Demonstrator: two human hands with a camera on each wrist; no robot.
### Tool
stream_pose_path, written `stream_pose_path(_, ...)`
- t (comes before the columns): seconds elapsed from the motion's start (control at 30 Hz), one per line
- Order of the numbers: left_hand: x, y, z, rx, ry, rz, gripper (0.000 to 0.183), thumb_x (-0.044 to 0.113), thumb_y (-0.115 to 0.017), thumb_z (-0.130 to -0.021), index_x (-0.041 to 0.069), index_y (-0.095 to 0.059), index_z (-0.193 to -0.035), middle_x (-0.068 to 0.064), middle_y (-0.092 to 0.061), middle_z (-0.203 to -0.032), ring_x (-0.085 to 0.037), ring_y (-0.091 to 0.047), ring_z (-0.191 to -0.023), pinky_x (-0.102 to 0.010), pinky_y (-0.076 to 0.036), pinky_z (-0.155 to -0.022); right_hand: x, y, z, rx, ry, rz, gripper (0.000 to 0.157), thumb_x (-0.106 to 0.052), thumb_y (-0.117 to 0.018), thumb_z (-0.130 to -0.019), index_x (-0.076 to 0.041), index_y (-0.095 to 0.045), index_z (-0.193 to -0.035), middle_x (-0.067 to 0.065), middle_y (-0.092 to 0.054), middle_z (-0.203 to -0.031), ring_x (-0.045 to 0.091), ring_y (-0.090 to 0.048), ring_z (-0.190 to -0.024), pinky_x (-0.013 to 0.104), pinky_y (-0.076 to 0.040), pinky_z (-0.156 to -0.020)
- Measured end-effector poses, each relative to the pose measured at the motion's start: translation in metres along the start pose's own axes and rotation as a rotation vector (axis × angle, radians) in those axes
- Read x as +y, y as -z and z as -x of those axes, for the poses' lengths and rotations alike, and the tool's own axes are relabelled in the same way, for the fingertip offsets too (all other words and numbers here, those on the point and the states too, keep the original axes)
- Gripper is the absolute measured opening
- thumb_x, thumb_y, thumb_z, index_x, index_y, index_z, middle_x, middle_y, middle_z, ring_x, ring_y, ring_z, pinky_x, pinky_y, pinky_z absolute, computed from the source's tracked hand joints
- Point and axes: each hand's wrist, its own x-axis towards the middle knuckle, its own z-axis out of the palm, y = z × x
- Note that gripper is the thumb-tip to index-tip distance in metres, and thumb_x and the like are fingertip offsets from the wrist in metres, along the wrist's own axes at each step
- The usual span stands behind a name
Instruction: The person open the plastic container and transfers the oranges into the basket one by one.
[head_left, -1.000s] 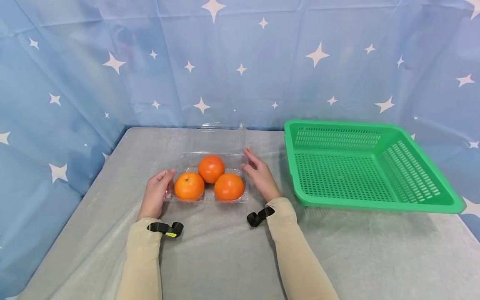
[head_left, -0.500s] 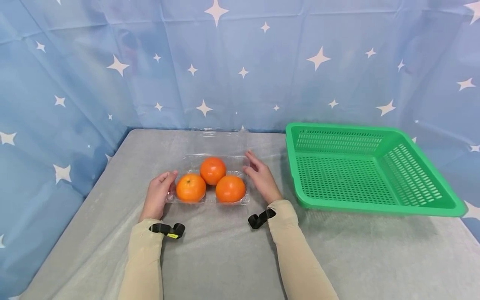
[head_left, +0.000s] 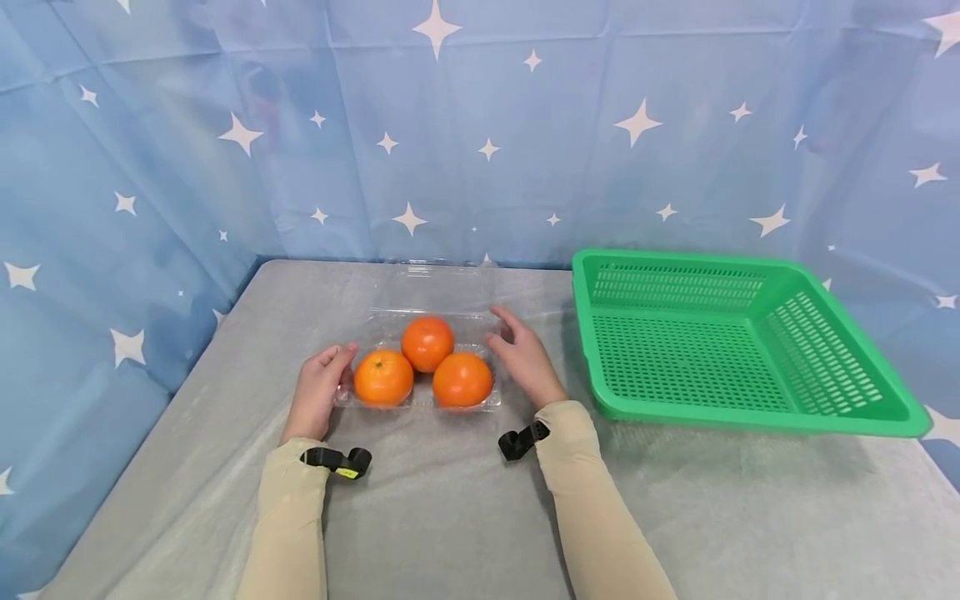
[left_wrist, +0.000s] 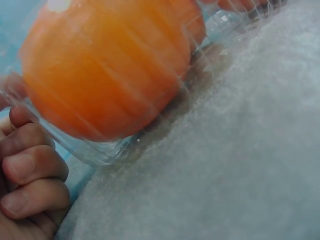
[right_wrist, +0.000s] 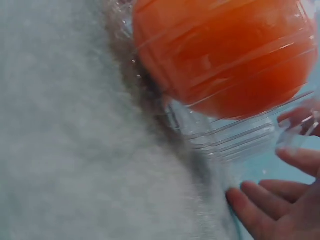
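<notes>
Your left hand grips the near left end of the clear box, its lower fingers curled in beneath the edge. Your right hand is loose: its fingers reach out fairly straight and spread, with the box's far right corner between thumb and forefinger; you cannot tell how firmly they touch it.

The box thus sits between your hands, on the grey cloth. It holds three oranges: the left orange is just inside your left fingertips, the right orange lies just inward of your right thumb, and the back orange sits between and beyond those two. The lid stands open, folded back past your fingertips.

The green basket is to the right of your right hand, apart from it. Beige sleeves cover both your forearms, and a black camera shows at each wrist. Beyond both hands hangs a blue curtain with white stars.
</notes>
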Motion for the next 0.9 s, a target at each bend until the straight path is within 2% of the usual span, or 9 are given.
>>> stream_pose_path(0.2,0.0,-0.001,-0.001,0.007,-0.002,-0.002,0.046,0.047,-0.054,-0.084,0.006,-0.04,-0.067,-0.001,-0.038,-0.056,-0.013,-0.035,-0.043,-0.026,-0.03,-0.038,-0.012,0.004,0.002,0.011,0.033,0.11,0.046,-0.033,-0.053,-0.087,-0.02,-0.043,-0.131,0.007,-0.027,-0.142,0.025,-0.031,-0.126,0.044,-0.028,-0.098)
stream_pose_path(0.33,0.0,-0.001,0.0,0.01,-0.003,-0.001,0.047,0.047,-0.055,-0.084,0.006,-0.04,-0.067,-0.001,-0.038,-0.056,-0.012,-0.034,-0.043,-0.026,-0.029,-0.038,-0.023,0.006,0.005,0.041,0.059,0.138,0.042,-0.034,-0.052,-0.087,-0.024,-0.047,-0.128,-0.001,-0.038,-0.136,0.018,-0.033,-0.125,0.042,-0.029,-0.098)
stream_pose_path(0.5,0.001,-0.002,0.002,0.022,0.001,-0.001,0.044,0.044,-0.054,-0.085,0.006,-0.039,-0.067,-0.001,-0.038,-0.056,-0.013,-0.034,-0.042,-0.026,-0.029,-0.038,-0.035,0.009,0.009,0.077,0.167,0.111,0.035,-0.032,-0.051,-0.089,-0.022,-0.052,-0.123,-0.009,-0.052,-0.121,0.01,-0.046,-0.113,0.032,-0.036,-0.093)
stream_pose_path(0.67,0.001,-0.003,0.002,0.027,-0.006,-0.004,0.042,0.04,-0.054,-0.087,0.007,-0.04,-0.066,-0.001,-0.038,-0.055,-0.013,-0.034,-0.043,-0.026,-0.029,-0.038,-0.049,0.011,0.013,0.003,0.273,0.149,0.033,-0.027,-0.052,-0.09,-0.017,-0.053,-0.121,-0.006,-0.059,-0.106,0.008,-0.055,-0.094,0.026,-0.044,-0.082)
stream_pose_path(0.9,0.001,-0.002,0.001,0.04,-0.012,-0.028,0.044,0.043,-0.055,-0.085,0.006,-0.041,-0.067,-0.001,-0.037,-0.055,-0.014,-0.034,-0.043,-0.027,-0.028,-0.038,-0.06,0.011,0.016,-0.14,0.253,0.296,0.033,-0.03,-0.051,-0.09,-0.018,-0.053,-0.121,-0.004,-0.059,-0.102,0.011,-0.055,-0.085,0.03,-0.045,-0.075)
